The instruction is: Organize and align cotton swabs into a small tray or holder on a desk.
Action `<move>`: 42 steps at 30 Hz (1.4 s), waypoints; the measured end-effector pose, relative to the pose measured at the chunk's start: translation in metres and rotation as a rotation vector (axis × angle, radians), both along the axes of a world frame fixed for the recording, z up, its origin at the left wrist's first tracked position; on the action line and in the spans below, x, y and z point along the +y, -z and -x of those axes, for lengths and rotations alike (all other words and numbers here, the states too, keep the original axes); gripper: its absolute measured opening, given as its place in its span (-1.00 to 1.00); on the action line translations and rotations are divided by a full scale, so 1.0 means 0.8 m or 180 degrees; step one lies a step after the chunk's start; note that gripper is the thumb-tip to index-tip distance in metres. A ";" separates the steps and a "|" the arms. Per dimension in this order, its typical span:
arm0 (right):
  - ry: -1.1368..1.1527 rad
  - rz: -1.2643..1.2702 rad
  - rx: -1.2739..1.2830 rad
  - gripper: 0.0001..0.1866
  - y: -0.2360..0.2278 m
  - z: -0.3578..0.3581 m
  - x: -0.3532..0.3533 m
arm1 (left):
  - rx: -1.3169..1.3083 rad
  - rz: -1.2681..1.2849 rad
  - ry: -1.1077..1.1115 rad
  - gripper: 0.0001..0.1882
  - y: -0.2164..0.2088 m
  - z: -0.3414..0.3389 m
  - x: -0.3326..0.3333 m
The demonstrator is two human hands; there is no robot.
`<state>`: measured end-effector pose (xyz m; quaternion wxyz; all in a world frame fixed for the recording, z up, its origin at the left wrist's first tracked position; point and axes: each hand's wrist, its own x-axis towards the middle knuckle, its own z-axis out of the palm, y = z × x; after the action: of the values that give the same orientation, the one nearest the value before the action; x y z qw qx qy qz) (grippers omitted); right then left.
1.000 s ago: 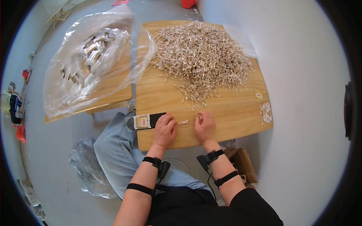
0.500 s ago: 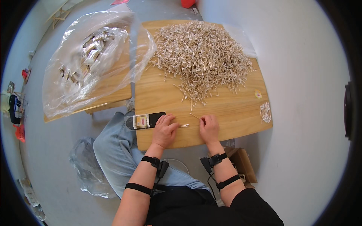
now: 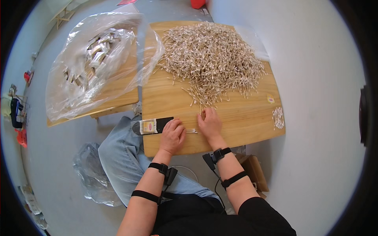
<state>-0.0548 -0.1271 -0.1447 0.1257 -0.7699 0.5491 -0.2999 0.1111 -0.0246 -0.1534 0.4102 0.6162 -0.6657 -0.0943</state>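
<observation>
A large heap of wooden-stick cotton swabs (image 3: 212, 59) covers the far part of the table. At its near tip is my right hand (image 3: 210, 124), thumb and fingers pinched on a cotton swab (image 3: 201, 107). My left hand (image 3: 172, 135) rests near the front edge, fingers curled around a few cotton swabs (image 3: 191, 131) whose white tips stick out toward the right. Beside it on the left lies a clear pouch (image 3: 136, 128) holding a row of swabs and a yellow-and-red label (image 3: 148, 126). A black strip (image 3: 163, 122) runs from this pouch to my left fingers.
A big clear plastic bag (image 3: 59, 92) of filled packets lies on a second table at the left. Toward the right edge are a small swab pile (image 3: 278, 118) and a yellow label card (image 3: 271, 98). A cardboard box (image 3: 255, 171) stands below, near the white wall (image 3: 315, 98).
My right hand has moved forward and slightly left, from open tabletop to the heap's near tip, fingers still pinched. My left hand has stayed nearly in place.
</observation>
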 end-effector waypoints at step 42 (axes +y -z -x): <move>-0.0947 -0.2425 -0.2311 -0.85 -0.009 0.002 0.062 | 0.0298 0.0192 -0.0553 -0.84 0.018 -0.005 -0.001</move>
<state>-0.0567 -0.0772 -0.1373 0.6181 -0.5863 0.4254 -0.3053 0.1150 -0.0253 -0.1678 0.4659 0.6538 -0.5924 -0.0671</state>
